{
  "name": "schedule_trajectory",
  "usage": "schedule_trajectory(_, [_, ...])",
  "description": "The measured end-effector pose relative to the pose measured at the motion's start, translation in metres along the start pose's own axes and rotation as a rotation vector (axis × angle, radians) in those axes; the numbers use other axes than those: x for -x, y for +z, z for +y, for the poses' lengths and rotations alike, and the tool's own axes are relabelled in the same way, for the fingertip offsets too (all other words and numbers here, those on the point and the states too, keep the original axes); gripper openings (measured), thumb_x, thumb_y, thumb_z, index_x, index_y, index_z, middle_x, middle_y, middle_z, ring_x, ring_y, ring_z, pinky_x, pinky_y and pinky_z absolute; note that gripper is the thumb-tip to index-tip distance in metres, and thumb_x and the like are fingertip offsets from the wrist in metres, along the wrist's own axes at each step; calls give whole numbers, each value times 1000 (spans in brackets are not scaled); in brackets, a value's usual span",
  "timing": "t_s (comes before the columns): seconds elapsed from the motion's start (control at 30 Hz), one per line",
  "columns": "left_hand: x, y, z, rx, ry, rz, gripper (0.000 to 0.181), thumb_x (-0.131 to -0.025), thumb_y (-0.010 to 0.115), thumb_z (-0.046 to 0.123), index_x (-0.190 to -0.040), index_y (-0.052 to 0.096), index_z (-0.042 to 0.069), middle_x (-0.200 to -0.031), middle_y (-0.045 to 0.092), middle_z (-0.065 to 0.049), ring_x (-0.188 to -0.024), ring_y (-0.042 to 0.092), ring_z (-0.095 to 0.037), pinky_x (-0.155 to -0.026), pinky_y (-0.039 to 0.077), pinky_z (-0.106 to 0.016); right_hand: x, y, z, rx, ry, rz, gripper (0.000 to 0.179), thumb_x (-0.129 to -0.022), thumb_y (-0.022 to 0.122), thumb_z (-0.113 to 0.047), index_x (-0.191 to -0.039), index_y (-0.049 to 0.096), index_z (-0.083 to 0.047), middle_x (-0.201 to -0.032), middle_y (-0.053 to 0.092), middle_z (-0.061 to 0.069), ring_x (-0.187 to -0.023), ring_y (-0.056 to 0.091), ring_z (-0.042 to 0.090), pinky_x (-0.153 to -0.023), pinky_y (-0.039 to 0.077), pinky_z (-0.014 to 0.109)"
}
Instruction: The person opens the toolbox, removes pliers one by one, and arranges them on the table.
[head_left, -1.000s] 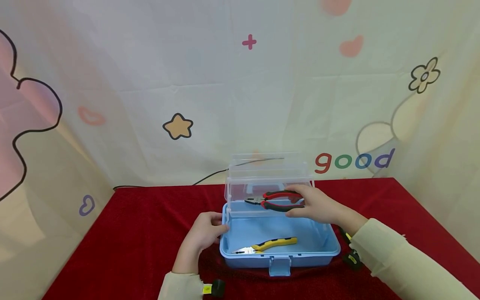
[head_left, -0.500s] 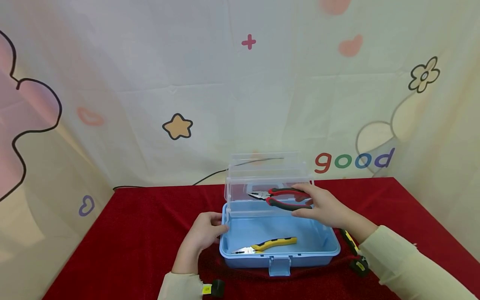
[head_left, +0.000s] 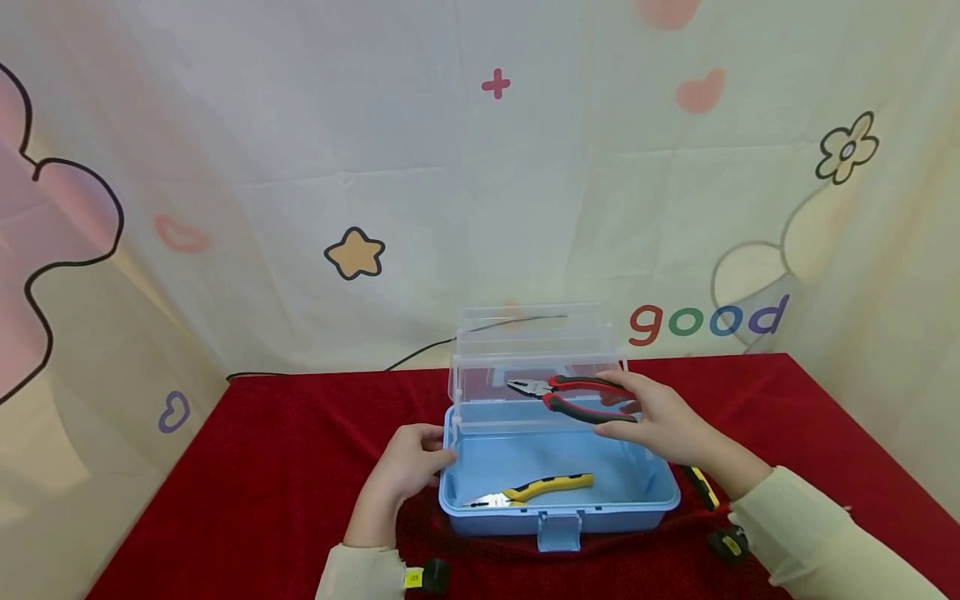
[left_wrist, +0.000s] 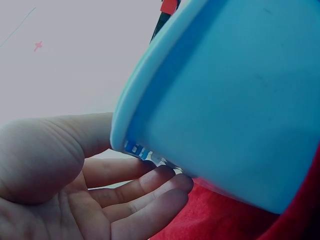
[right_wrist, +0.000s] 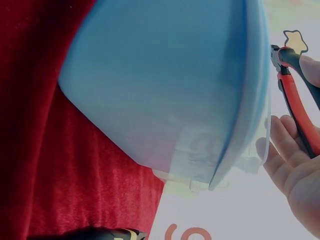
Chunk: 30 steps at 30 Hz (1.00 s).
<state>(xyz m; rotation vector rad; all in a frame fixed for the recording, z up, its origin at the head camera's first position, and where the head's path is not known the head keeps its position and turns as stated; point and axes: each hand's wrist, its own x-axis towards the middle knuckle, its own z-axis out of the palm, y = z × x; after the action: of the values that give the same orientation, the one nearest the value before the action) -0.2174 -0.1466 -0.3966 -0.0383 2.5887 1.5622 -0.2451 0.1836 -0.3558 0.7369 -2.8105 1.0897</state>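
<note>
A light-blue toolbox (head_left: 495,523) stands on the red cloth, its clear lid (head_left: 476,382) raised at the back. My left hand (head_left: 408,462) holds the box's left end, thumb at the rim; in the left wrist view the fingers (left_wrist: 150,200) curl behind its back corner. Pliers with red and black handles (head_left: 581,411) hang over the rear of the box, jaws pointing left. My right hand (head_left: 660,421) grips them by the spread handles. Inside the box, near the front wall, lie yellow-handled long-nose pliers (head_left: 551,486).
To the right of the box lies a yellow and black tool (head_left: 703,489), partly hidden by my right forearm. A latch (head_left: 559,533) hangs at the box front. Behind the table, a thin dark cable (head_left: 427,348) runs along the printed curtain (head_left: 420,167).
My right hand has drifted right and slightly down with the red-and-black pliers, uncovering more of the yellow and black tool. The left hand and the toolbox have stayed in place.
</note>
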Motion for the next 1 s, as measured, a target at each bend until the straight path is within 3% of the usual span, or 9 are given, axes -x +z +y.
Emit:
schedule_trajectory(0.27, [-1, -1, 0, -7, -8, 1, 42, -86, 65, 9, -123, 55, -6, -102, 65, -17, -75, 65, -18, -66, 60, -36, 6, 0, 1, -30, 2, 23, 66, -79, 75, -33, -134, 47, -11, -118, 61, 14, -105, 60, 31, -80, 57, 41])
schedule_trajectory(0.6, [0, 0, 1, -9, -14, 0, 42, -86, 66, 9, -124, 55, -6, -102, 65, -17, -75, 65, -18, -66, 60, -36, 15, 1, 7, -32, -1, 77, 66, -80, 75, -31, -135, 46, -9, -119, 61, 12, -104, 62, 29, -76, 58, 32])
schedule_trajectory(0.83, [0, -1, 0, -18, -20, -2, 44, -85, 67, 10, -125, 55, -4, -102, 65, -16, -74, 65, -18, -67, 60, -36, 21, 1, 9, -61, 18, 114, 66, -79, 76, -30, -135, 46, -9, -124, 59, 14, -107, 62, 32, -79, 58, 38])
schedule_trajectory(1.0, [0, -1, 0, -11, -22, -2, 44, -85, 67, 10, -125, 55, -5, -102, 65, -16, -74, 65, -18, -68, 60, -37, 25, 2, 13, -80, 26, 140, 65, -79, 76, -29, -134, 46, -10, -122, 59, 14, -105, 63, 32, -76, 59, 34])
